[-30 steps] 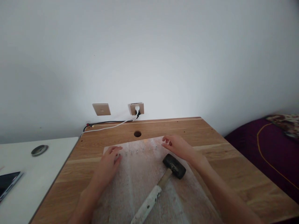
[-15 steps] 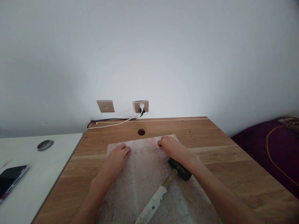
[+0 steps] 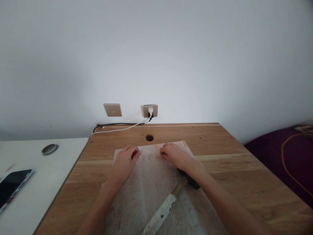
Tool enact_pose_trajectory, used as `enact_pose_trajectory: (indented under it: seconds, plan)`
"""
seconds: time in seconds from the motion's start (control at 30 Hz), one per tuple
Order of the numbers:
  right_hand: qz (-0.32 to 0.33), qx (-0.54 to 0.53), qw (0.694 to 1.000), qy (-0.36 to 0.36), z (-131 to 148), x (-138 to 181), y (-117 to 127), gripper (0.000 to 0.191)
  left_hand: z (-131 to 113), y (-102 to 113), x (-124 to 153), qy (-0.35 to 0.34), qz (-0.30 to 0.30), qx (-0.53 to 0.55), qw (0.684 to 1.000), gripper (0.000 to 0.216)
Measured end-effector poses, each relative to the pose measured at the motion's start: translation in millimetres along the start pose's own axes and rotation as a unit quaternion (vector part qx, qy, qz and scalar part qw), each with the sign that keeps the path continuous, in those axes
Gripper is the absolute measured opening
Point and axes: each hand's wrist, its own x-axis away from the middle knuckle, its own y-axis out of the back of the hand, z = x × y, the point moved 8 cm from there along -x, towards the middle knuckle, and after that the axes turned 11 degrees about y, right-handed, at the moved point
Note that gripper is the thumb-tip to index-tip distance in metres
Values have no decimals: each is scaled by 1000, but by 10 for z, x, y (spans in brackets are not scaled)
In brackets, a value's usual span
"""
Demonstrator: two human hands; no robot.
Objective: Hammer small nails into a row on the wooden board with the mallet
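Observation:
A pale, whitish board [image 3: 151,189] lies on the wooden table [image 3: 234,163]. A row of small nails [image 3: 149,157] runs near its far edge. My left hand [image 3: 126,161] rests at the left end of that row, its fingers curled down onto the board. At the row's right end sits my right hand [image 3: 176,156], fingers curled and pinched together. What either hand pinches is too small to make out. A black rubber mallet [image 3: 192,182] with a paint-spattered handle [image 3: 161,213] lies on the board, its head partly under my right wrist.
A round cable hole [image 3: 149,138] sits in the table behind the board. A wall socket [image 3: 150,111] holds a plug with a white cable [image 3: 122,129]. On the white table [image 3: 36,195] at left lie a phone [image 3: 12,189] and a metal disc [image 3: 50,149]. A purple bed [image 3: 286,153] is at right.
Both hands have moved inward along the nail row and their fingers have curled shut. My right hand dropped onto the board, its wrist now covering part of the mallet head.

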Motion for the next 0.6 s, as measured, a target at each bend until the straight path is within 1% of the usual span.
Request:
enact_pose_trajectory:
  seconds: [0.07, 0.13, 0.2, 0.27, 0.37, 0.47, 0.53, 0.6]
  plan:
    - [-13, -6, 1000, 3, 22, 6, 75, 27, 53, 9, 8, 32, -8, 65, 997, 32]
    - [-23, -13, 1000, 9, 56, -7, 122, 27, 110, -21, 25, 60, 0, 123, 991, 42]
    - [-21, -19, 999, 17, 107, -49, 102, 25, 150, -67, 42, 76, 15, 158, 984, 45]
    - [-10, -23, 999, 27, 161, -108, 33, 24, 175, -114, 47, 85, 28, 161, 983, 42]
    - [-1, -24, 999, 36, 221, -180, -32, 24, 185, -162, 31, 86, 30, 108, 990, 33]
    - [-14, -17, 999, 39, 264, -202, 32, 24, 144, -217, 14, 65, 30, 26, 997, 19]
    - [-23, -11, 999, 44, 309, -210, 83, 24, 94, -273, 20, 42, 43, -24, 998, 19]
    - [-22, -6, 998, 55, 369, -234, 75, 25, 41, -321, 38, 18, 59, -65, 996, 22]
